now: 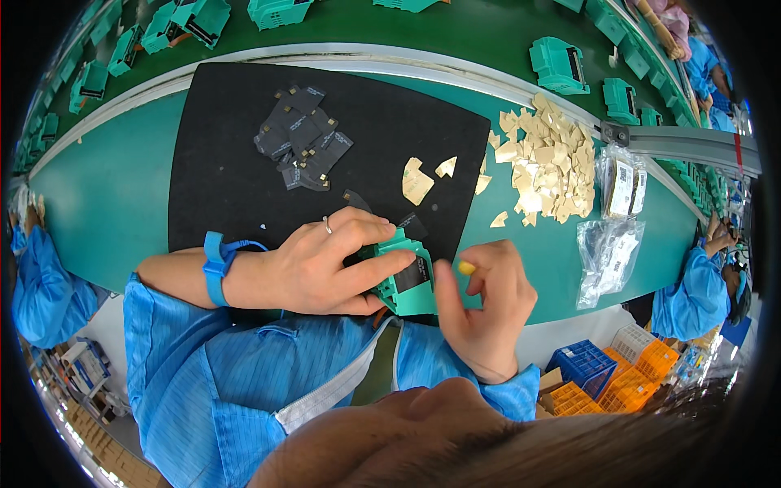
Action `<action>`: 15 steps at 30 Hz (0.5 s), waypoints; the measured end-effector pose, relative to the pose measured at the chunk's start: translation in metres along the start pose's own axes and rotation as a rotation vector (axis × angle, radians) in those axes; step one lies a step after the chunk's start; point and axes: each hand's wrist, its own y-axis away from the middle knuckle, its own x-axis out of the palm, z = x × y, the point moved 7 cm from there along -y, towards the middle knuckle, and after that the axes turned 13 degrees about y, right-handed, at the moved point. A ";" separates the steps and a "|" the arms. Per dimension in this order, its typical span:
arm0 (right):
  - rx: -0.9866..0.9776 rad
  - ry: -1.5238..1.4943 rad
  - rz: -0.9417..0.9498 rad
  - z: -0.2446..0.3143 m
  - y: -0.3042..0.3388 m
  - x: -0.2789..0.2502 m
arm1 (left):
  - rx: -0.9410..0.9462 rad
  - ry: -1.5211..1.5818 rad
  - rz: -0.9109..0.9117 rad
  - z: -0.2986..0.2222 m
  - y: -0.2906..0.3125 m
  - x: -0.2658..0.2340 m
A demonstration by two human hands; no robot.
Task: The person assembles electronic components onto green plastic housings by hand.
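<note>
My left hand [338, 264], with a ring and a blue wrist strap [216, 268], grips a green plastic housing [415, 302] from its left side. A black flat sheet piece [412, 275] lies in the housing's open face. Just right of the housing is my right hand [492, 305], its thumb apart from the curled fingers and close to the housing's edge. A small yellow cover [466, 267] shows at its index fingertip; it looks worn rather than held. Beyond the housing, two more black pieces [413, 225] [355, 200] lie on the black mat [220, 163].
A pile of black sheet pieces [305, 134] lies on the mat. To the right are a heap of beige backing scraps [553, 163] and clear bags [608, 259]. Beyond a metal rail [358, 57], green housings [560, 65] sit on a green belt. Other people [691, 293] sit at both sides.
</note>
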 end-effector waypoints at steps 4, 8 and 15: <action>-0.131 -0.207 0.196 0.019 -0.002 0.006 | 0.040 0.010 -0.008 0.000 0.002 -0.002; -0.150 -0.160 0.218 0.022 0.002 0.014 | 0.061 0.053 -0.012 -0.001 0.002 -0.003; -0.125 -0.177 0.228 0.018 0.002 0.016 | 0.131 0.024 -0.080 0.001 0.006 0.001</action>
